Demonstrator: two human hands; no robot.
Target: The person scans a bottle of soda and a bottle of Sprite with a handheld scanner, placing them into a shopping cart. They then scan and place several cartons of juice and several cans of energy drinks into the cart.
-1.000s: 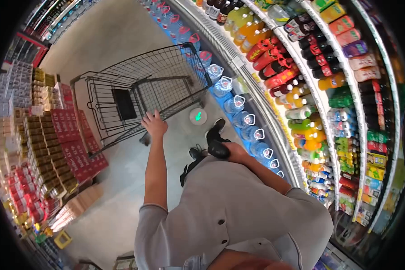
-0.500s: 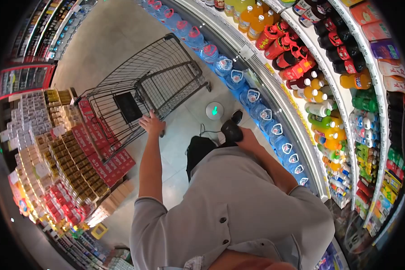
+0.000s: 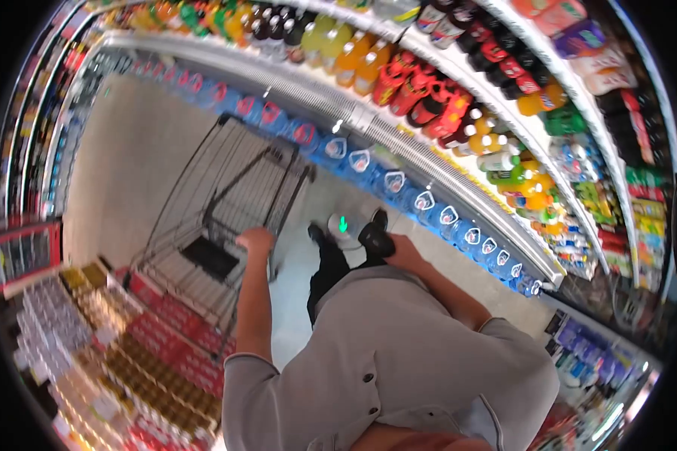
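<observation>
Shelved drinks (image 3: 450, 114) and a shopping cart (image 3: 210, 258) show a supermarket.

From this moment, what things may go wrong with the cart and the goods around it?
The far end of the cart appears close to the large water bottles, so it might bump them. Its near end overlaps the red boxes in this view; a careless swing could perhaps hit them. Only the right hand holds the black object, so it might slip.

The cart (image 3: 210, 258) is showing dark criss-cross lines. The held thing (image 3: 376, 239) is looking black. The shirt (image 3: 421, 338) is looking plain grey. Water bottles (image 3: 366, 171) are shining blue, some drink bottles (image 3: 372, 68) orange.
</observation>
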